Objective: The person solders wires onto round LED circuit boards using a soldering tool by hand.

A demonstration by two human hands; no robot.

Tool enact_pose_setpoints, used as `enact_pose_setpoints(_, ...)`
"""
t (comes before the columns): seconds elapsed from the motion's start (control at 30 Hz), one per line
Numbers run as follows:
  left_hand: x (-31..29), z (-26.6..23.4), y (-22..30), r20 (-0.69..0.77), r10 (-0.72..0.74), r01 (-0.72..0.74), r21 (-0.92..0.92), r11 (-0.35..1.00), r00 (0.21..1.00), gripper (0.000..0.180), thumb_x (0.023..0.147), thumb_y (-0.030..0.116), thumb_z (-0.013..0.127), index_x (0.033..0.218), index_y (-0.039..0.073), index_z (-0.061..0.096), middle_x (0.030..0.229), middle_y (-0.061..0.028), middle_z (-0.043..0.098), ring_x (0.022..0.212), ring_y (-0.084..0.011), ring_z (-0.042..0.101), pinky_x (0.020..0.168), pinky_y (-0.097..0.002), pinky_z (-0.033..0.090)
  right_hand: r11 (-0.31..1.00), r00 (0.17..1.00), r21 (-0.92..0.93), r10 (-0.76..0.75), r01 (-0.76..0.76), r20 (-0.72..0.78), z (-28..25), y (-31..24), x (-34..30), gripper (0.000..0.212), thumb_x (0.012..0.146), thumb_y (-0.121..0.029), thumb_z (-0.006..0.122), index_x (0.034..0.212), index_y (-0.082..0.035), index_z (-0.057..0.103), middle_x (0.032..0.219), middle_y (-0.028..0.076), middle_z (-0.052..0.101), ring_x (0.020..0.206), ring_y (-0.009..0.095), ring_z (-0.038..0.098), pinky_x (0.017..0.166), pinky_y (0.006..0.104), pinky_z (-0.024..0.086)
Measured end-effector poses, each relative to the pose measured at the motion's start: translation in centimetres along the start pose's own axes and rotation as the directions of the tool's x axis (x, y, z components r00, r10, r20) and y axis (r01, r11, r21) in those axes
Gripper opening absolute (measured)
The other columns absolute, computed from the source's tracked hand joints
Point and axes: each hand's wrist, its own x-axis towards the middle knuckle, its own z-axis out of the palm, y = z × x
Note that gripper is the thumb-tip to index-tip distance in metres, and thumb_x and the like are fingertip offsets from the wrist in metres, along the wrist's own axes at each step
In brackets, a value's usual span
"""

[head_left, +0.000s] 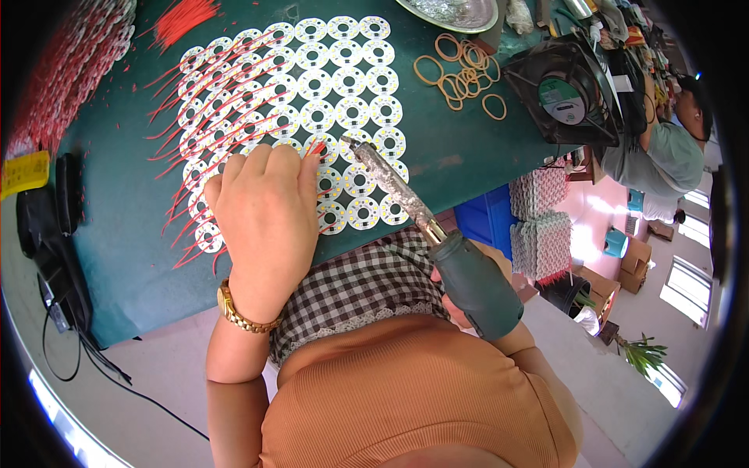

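Note:
Rows of white ring-shaped LED circuit boards [314,83] lie on the green tabletop; thin red wires [168,160] stretch from the left-hand ones. My left hand [269,207], with a gold watch [234,309] on its wrist, is closed above the boards. Short red wire ends [315,148] poke out at its thumb and fingertip, pinched there. My right hand [455,310] is wrapped round the dark green handle of a soldering iron [477,285], which hides most of that hand. The iron's tip points at the boards just right of the wire ends.
Rubber bands [468,70] and a black fan [562,90] sit to the right. A metal dish [456,12] stands at the far edge. Loose red wires [183,19] and stacked wired boards [74,70] lie far left. Another person [655,156] is at the right.

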Motion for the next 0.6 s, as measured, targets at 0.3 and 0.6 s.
enact_pose_setpoints(0.3, -0.4, -0.8, -0.9, -0.239, -0.119, 0.086, -0.144, 0.986, 0.964, 0.016, 0.096, 0.016, 0.058, 0.084, 0.005, 0.062, 0.073, -0.0075, 0.056, 0.071, -0.0267, 0.051, 0.07, -0.0382, 0.035, 0.945, 0.973, -0.23, -0.224, 0.232, 0.064, -0.5, 1.3, 1.2, 0.037, 0.068, -0.026, 0.077, 0.101, -0.009, 0.071, 0.076, 0.008, 0.069, 0.066, 0.024, 0.066, 0.061, 0.0332, 0.051)
enact_pose_setpoints(0.6, 0.1, -0.1, -1.0, -0.108, -0.031, -0.009, -0.347, 0.938, 0.994, 0.013, 0.093, 0.014, 0.062, 0.085, 0.003, 0.063, 0.072, -0.01, 0.06, 0.066, -0.0284, 0.053, 0.062, -0.0401, 0.042, 0.936, 0.951, -0.209, -0.303, 0.284, -0.067, 0.1, 2.5, 1.6, 0.037, 0.068, -0.032, 0.076, 0.099, -0.012, 0.072, 0.076, 0.01, 0.068, 0.068, 0.028, 0.066, 0.062, 0.0351, 0.05)
